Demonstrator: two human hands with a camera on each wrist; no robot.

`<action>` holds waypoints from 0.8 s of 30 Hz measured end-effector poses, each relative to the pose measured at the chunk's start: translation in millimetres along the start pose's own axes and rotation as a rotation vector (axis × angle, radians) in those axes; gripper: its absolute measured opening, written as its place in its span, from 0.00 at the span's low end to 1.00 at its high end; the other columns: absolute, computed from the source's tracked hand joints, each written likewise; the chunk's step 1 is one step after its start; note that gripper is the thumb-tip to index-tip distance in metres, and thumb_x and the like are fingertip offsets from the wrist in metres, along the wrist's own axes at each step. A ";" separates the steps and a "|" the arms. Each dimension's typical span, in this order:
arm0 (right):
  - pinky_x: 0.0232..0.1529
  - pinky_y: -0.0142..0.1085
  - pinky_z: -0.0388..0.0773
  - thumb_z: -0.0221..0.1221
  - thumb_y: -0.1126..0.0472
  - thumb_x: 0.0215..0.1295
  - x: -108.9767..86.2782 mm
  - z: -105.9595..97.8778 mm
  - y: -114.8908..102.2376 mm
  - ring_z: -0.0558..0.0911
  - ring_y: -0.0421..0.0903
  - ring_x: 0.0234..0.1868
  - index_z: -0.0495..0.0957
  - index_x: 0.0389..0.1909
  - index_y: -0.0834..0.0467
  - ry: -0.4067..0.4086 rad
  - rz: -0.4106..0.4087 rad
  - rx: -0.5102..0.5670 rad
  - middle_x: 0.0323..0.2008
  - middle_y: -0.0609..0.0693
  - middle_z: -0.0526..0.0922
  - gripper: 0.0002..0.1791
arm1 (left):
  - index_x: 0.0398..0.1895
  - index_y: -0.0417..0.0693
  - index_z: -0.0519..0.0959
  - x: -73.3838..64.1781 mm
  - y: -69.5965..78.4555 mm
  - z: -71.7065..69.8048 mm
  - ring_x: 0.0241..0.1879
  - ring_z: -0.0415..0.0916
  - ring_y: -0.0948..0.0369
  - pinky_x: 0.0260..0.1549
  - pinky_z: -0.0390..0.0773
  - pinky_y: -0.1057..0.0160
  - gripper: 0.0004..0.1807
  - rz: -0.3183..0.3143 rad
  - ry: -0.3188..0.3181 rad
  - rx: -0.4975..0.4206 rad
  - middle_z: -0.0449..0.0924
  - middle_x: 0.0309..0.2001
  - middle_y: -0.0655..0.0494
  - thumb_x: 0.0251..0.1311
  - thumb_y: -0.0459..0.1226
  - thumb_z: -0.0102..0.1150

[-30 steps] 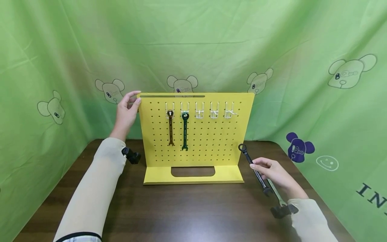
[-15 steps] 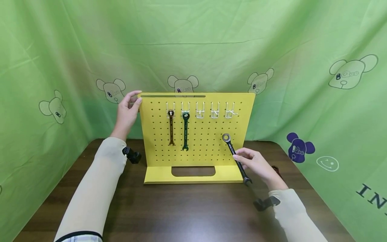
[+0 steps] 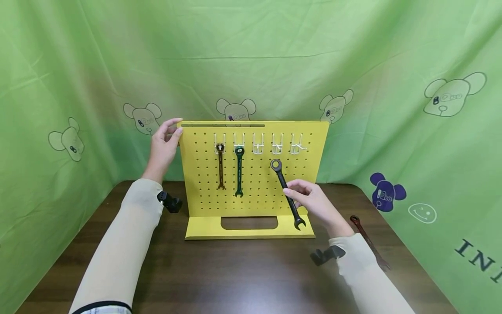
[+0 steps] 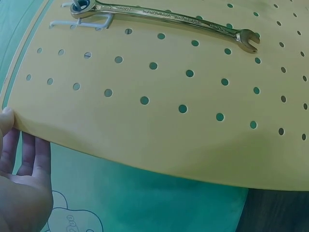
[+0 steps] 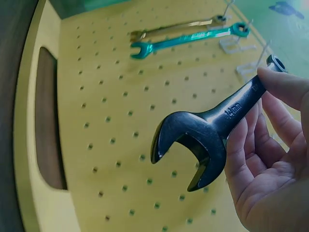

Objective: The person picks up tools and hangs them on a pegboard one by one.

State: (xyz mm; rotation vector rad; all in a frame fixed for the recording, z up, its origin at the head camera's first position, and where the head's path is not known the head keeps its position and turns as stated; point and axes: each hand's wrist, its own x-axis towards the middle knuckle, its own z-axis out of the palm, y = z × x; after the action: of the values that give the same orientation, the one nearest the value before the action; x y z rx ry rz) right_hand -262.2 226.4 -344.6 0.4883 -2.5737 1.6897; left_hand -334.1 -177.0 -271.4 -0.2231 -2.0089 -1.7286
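Note:
My right hand (image 3: pixel 311 198) pinches a black combination wrench (image 3: pixel 290 199) by its shaft, in front of the yellow pegboard (image 3: pixel 270 185). The ring end tilts up and left, below the hooks; the open end, large in the right wrist view, points down. At the board's upper left corner, my left hand (image 3: pixel 164 141) holds the edge, thumb in front and fingers behind. A bronze-coloured wrench (image 3: pixel 221 168) and a green wrench (image 3: pixel 239 172) hang by their ring ends from the two leftmost hooks. Three white hooks (image 3: pixel 277 146) to their right carry nothing.
A dark red wrench (image 3: pixel 368 240) lies on the brown wooden table (image 3: pixel 235 270) at the right, partly behind my right sleeve. The board's base (image 3: pixel 251 235) stands on the table. A green printed curtain (image 3: pixel 251 56) surrounds the table's back and sides.
My right hand has carried the black wrench left and up from the table's right side to before the board. The red wrench has come into sight. My left hand stays in place.

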 end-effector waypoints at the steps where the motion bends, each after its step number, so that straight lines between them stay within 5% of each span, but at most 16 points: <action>1: 0.38 0.41 0.82 0.62 0.55 0.71 2.2 1.9 -2.6 0.79 0.45 0.36 0.79 0.52 0.65 -0.005 -0.010 0.005 0.35 0.53 0.80 0.18 | 0.65 0.54 0.75 -0.2 -0.2 -0.4 0.45 0.76 0.59 0.49 0.79 0.63 0.19 0.001 -0.001 -0.001 0.76 0.51 0.51 0.74 0.41 0.54; 16: 0.38 0.40 0.82 0.63 0.56 0.70 28.4 25.3 -27.9 0.77 0.44 0.36 0.79 0.52 0.64 0.000 -0.066 0.088 0.35 0.51 0.80 0.17 | 0.65 0.52 0.75 1.1 -1.0 -0.5 0.43 0.76 0.60 0.46 0.79 0.65 0.19 0.013 0.002 -0.012 0.76 0.49 0.52 0.74 0.40 0.54; 24: 0.41 0.41 0.80 0.63 0.52 0.70 35.7 30.5 -29.4 0.78 0.48 0.37 0.78 0.53 0.61 -0.006 -0.023 0.092 0.43 0.57 0.82 0.19 | 0.65 0.53 0.76 1.1 -2.5 0.3 0.43 0.76 0.61 0.47 0.79 0.65 0.19 0.010 0.006 -0.015 0.76 0.49 0.53 0.74 0.40 0.54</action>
State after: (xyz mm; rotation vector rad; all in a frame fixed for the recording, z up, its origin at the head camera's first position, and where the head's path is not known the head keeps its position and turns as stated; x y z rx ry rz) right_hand -283.6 179.5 -324.2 0.5251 -2.4930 1.8083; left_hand -336.2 -177.4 -273.2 -0.2324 -1.9879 -1.7363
